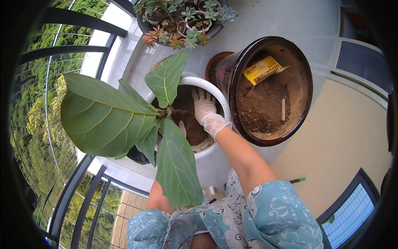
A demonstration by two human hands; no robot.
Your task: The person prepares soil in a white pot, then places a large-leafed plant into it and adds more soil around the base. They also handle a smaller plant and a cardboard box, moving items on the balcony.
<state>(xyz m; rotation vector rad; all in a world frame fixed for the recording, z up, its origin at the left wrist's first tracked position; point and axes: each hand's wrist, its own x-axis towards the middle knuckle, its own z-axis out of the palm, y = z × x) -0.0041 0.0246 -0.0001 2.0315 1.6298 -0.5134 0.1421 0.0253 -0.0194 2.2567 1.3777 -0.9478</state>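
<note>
A fiddle-leaf fig (112, 115) with broad green leaves rises from a round white pot (222, 99). Inside that pot, my right hand (205, 107), in a clear disposable glove, lies on the dark brown soil (199, 132) with its fingers spread along the far side. Only a finger or so of my left hand (182, 128) shows beside the stem, touching the soil. Leaves cover the rest of it. The plant's stem (164, 114) stands to the left of my right hand.
Right of the white pot, a dark glazed pot (306, 90) holds soil, a yellow packet (262, 70) bearing writing and a short pale stick (283, 109). Potted succulents (189, 25) sit in a wide basin beyond. A dark railing (68, 49) borders the left; a green-tipped stick (298, 180) lies at right.
</note>
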